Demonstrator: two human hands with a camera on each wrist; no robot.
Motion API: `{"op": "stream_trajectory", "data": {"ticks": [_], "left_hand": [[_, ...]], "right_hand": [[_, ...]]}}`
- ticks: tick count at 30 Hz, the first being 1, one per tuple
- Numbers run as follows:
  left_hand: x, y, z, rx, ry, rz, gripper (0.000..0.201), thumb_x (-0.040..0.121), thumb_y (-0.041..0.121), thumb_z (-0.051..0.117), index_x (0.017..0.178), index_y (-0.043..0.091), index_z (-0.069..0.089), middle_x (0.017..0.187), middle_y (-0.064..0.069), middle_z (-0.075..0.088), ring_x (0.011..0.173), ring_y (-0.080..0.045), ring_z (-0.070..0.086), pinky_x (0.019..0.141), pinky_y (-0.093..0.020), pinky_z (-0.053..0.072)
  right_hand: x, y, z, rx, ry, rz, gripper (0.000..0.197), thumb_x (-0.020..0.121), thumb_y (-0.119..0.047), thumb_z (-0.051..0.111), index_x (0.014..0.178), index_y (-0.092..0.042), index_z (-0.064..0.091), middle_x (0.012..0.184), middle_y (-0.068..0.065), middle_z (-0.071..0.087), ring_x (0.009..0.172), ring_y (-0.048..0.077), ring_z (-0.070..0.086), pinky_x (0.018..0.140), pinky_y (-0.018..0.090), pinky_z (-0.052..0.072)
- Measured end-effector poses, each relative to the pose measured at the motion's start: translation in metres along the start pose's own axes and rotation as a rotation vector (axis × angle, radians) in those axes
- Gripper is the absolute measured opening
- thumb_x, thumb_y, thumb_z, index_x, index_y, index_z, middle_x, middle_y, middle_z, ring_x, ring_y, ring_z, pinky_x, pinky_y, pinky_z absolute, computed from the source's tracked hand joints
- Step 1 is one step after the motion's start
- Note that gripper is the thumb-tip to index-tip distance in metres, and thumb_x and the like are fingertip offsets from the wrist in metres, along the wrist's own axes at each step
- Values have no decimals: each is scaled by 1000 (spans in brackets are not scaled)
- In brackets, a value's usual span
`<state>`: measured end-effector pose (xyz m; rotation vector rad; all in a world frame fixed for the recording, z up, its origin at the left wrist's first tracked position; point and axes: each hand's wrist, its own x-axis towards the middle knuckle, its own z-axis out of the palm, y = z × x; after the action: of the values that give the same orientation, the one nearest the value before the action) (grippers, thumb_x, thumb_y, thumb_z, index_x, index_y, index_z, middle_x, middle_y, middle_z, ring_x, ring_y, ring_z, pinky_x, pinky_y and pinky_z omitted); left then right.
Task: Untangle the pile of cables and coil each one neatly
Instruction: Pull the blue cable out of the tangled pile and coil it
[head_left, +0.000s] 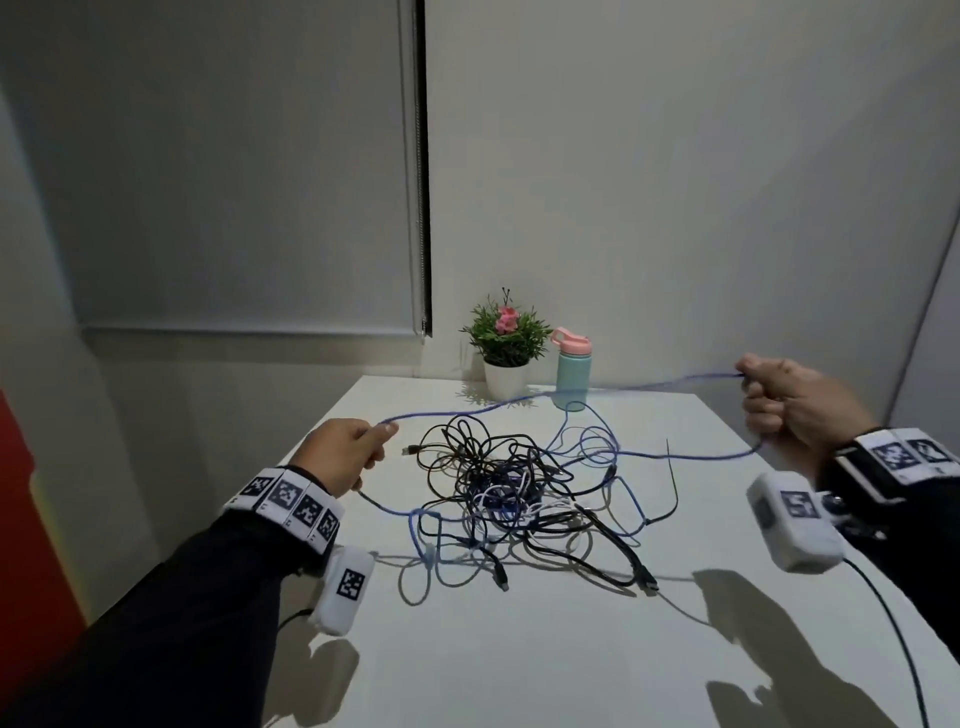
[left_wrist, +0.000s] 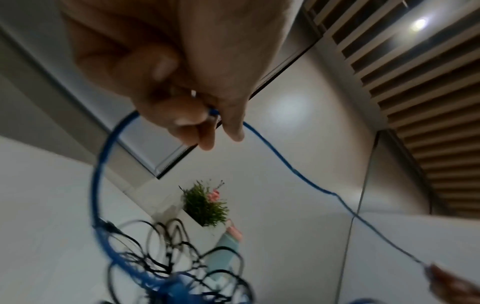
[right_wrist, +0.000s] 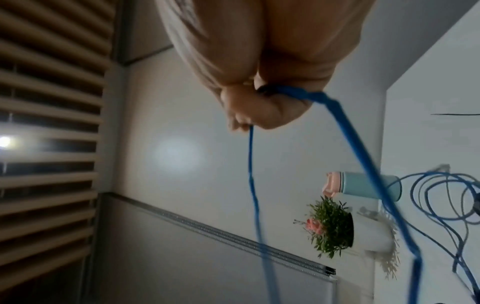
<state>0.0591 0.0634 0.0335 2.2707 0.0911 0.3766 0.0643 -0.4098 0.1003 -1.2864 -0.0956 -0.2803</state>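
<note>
A long blue cable (head_left: 540, 399) stretches in the air between both hands above a white table (head_left: 519, 649). My left hand (head_left: 348, 452) grips it at the left edge of the table, and the cable (left_wrist: 272, 148) runs out past its curled fingers (left_wrist: 197, 121). My right hand (head_left: 789, 402) holds it raised at the far right, fist closed round the cable (right_wrist: 337, 115). Below lies a tangled pile of black, blue and white cables (head_left: 519, 493). The blue cable's remaining length loops back into that pile.
A potted plant with a pink flower (head_left: 506, 348) and a teal bottle with a pink lid (head_left: 572, 369) stand at the table's far edge against the wall. A thin black wire (head_left: 672, 478) arcs up right of the pile.
</note>
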Motion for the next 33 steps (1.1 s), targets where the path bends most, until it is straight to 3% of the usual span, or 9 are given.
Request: {"op": "stream_trajectory", "data": {"ticks": [3, 6, 9, 14, 19, 21, 23, 27, 33], "left_hand": [[6, -19, -10, 201, 64, -51, 47, 99, 46, 54, 66, 15, 64, 63, -2, 59, 65, -26, 58, 60, -32, 38], [7, -26, -9, -147, 11, -170, 46, 101, 49, 49, 73, 14, 59, 74, -7, 69, 81, -30, 67, 69, -33, 43], [-2, -6, 9, -695, -87, -311, 47, 99, 54, 49, 68, 20, 44, 52, 0, 48, 48, -18, 55, 62, -35, 56], [-14, 50, 37, -257, -66, 123, 42, 106, 48, 34, 80, 18, 49, 66, 4, 46, 57, -15, 44, 65, -30, 40], [-39, 97, 67, -48, -262, 481, 35, 108, 39, 31, 99, 16, 55, 90, 7, 53, 84, -14, 50, 81, -33, 41], [-45, 111, 72, -160, -319, 551, 29, 109, 33, 35, 114, 20, 59, 99, 7, 60, 92, -8, 57, 86, -30, 45], [-47, 114, 71, -222, -330, 588, 22, 108, 31, 39, 103, 26, 60, 91, 10, 61, 84, -4, 57, 79, -29, 46], [-41, 88, 60, -100, -372, 470, 29, 105, 29, 50, 79, 15, 50, 67, 2, 50, 63, -18, 46, 64, -34, 40], [-45, 68, 67, -233, -521, 278, 29, 105, 17, 49, 76, 14, 50, 76, -5, 62, 72, -10, 68, 65, -18, 49]], "right_hand": [[-5, -8, -14, -428, -65, -72, 9, 94, -19, 62, 91, -10, 60, 64, 1, 42, 39, 4, 32, 36, 15, 26], [-10, -12, -14, -850, -130, -254, 6, 92, -13, 66, 97, -13, 71, 72, -3, 64, 54, -3, 54, 53, 8, 42], [-10, 0, -8, -1033, -150, -294, 9, 95, -15, 62, 96, -13, 71, 88, 17, 70, 85, 29, 66, 80, 34, 50], [-17, 20, 29, -1409, -264, -297, 26, 93, -6, 61, 117, -10, 67, 119, 16, 61, 112, 31, 58, 97, 35, 42], [-55, 15, 112, -1246, -514, -428, 67, 89, -33, 69, 147, -14, 40, 147, 4, 43, 133, 19, 44, 105, 21, 29], [-64, 20, 137, -1288, -617, -411, 61, 91, -38, 66, 142, -12, 45, 139, 4, 53, 126, 19, 50, 104, 26, 36], [-64, 19, 145, -1353, -661, -414, 29, 98, -32, 57, 118, -11, 62, 106, 5, 65, 96, 19, 59, 83, 29, 45], [-47, 14, 122, -888, -593, -283, 24, 101, -25, 52, 84, -18, 67, 58, -13, 45, 52, 10, 37, 46, 21, 33], [-37, 3, 93, -370, -284, -312, 31, 103, -18, 47, 81, -17, 67, 50, -11, 31, 44, 10, 20, 42, 20, 16]]}}
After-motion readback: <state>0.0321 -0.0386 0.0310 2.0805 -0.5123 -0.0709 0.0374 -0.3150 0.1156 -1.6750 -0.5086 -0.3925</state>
